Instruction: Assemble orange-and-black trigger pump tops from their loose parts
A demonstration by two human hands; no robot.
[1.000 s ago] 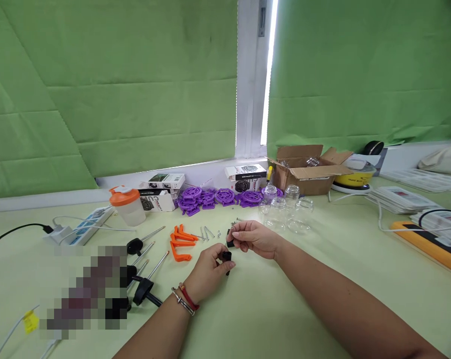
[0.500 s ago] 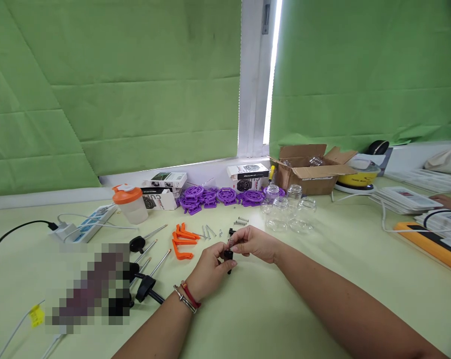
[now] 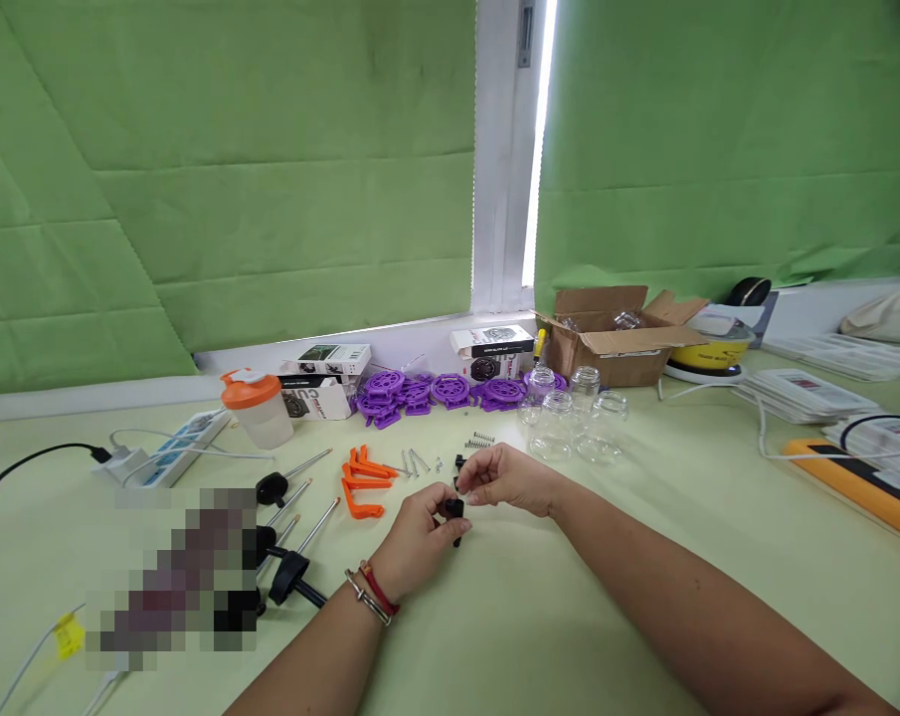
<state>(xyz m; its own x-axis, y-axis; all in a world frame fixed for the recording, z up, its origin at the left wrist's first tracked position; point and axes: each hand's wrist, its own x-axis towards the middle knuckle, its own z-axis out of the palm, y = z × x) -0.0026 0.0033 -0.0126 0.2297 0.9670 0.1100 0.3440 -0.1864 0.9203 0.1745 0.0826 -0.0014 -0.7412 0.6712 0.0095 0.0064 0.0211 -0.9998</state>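
Observation:
My left hand [image 3: 422,527] is closed around a small black plastic part [image 3: 455,508], its thumb along the near side. Just above that part, my right hand [image 3: 505,479] has its fingertips pinched together; what sits between them, if anything, is too small to make out. Another black piece [image 3: 460,462] lies just beyond the fingers. Metal springs [image 3: 480,441] rest behind the right hand. Left of them are tiny metal bits [image 3: 440,464] and several screws [image 3: 418,460]. Orange plastic levers [image 3: 367,483] lie beyond the left hand.
Black parts with metal rods [image 3: 292,572] lie at left, near a power strip [image 3: 188,447] and an orange-lidded cup [image 3: 260,413]. Purple discs [image 3: 450,390], clear jars [image 3: 558,428] and a cardboard box [image 3: 614,343] stand behind. An orange-edged case [image 3: 852,487] is at right.
My right hand has lifted slightly off the black part. The spring seen at its fingertips before no longer shows. A hand at the far right edge is gone from view.

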